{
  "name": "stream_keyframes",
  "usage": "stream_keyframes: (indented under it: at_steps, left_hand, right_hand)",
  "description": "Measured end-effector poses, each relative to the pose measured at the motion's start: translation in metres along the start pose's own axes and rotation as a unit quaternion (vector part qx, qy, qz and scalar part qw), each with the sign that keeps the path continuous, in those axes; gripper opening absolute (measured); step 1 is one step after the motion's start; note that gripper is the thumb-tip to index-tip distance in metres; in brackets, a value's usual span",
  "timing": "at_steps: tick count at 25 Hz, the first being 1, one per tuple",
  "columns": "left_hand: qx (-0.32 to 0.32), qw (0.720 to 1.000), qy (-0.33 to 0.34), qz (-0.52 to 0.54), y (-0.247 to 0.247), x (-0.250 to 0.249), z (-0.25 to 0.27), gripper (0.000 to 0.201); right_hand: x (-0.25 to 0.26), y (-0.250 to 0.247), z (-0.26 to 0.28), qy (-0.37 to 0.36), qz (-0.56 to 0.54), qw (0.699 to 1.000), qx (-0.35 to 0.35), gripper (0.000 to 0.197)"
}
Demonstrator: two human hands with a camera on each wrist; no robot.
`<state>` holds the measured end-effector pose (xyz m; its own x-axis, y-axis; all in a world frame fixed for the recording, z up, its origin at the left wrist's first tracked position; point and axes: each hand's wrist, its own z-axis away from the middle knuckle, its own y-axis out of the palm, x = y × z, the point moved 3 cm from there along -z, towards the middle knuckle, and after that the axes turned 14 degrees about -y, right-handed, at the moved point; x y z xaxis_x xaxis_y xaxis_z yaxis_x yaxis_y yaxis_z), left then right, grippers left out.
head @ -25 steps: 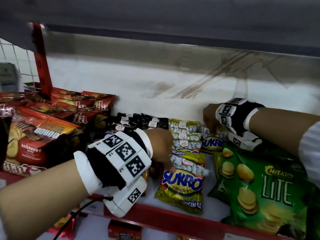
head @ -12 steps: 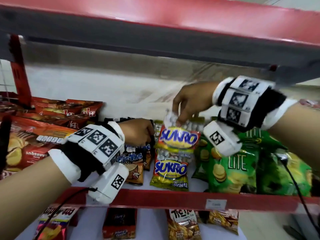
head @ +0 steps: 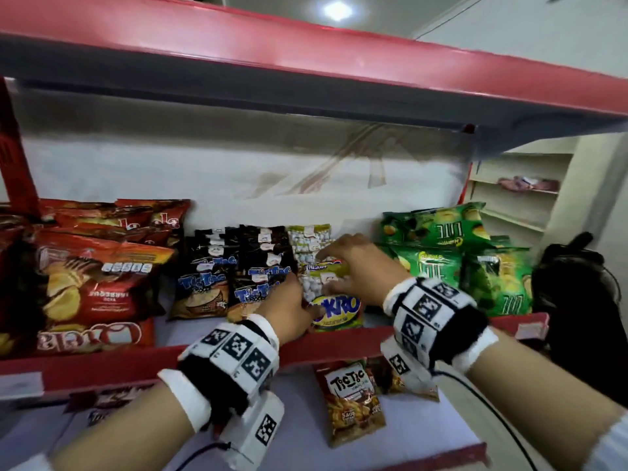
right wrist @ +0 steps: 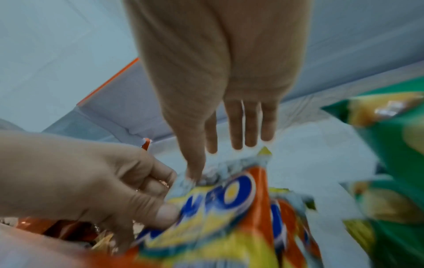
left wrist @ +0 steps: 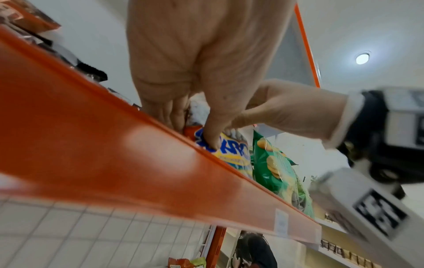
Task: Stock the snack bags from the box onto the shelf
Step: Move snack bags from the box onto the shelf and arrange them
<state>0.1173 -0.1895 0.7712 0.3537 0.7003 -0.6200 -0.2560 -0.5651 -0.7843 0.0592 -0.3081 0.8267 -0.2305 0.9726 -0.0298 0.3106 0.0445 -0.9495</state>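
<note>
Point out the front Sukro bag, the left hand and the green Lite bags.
front Sukro bag (head: 339, 309): head view, blue logo.
left hand (head: 289, 311): head view, back of hand.
green Lite bags (head: 438, 232): head view, rear bag's face.

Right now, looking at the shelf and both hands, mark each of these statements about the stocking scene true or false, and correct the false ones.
1. The left hand presses its thumb on the front Sukro bag. True.
2. The right hand lies with straight fingers on the Sukro bags further back. True.
3. The green Chitato Lite bags sit left of the Sukro bags. False: they sit to the right; the black Tic Tac bags are on the left.
4. The red bags fill the right end of the shelf. False: they are at the left end.
5. A Tic Tac bag lies on the shelf below. True.
</note>
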Motion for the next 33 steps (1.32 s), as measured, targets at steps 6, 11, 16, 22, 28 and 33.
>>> stream_keyframes:
  at_steps: [6,11,16,22,28,33]
  left_hand:
    - [-0.038,0.994,0.049,0.091,0.015,0.020,0.010,0.056]
    - [-0.041,0.995,0.065,0.068,0.018,0.022,0.008,0.061]
    - [-0.035,0.995,0.064,0.066,0.021,0.027,0.006,0.047]
    - [-0.054,0.995,0.046,0.068,0.022,0.032,0.000,0.056]
    - [-0.088,0.990,0.060,0.088,0.018,0.029,0.003,0.071]
    - [-0.198,0.967,0.102,0.126,-0.017,-0.013,0.011,0.061]
  right_hand:
    - [0.010,0.071,0.068,0.168,-0.182,0.939,-0.238,0.058]
    - [0.008,0.084,0.065,0.216,-0.178,0.920,-0.274,0.062]
    - [0.009,0.086,0.063,0.243,-0.169,0.919,-0.261,0.060]
    - [0.009,0.088,0.057,0.250,-0.171,0.925,-0.230,0.062]
    - [0.015,0.079,0.073,0.199,-0.239,0.901,-0.302,0.057]
    - [0.000,0.037,0.099,0.112,-0.181,0.912,-0.351,0.041]
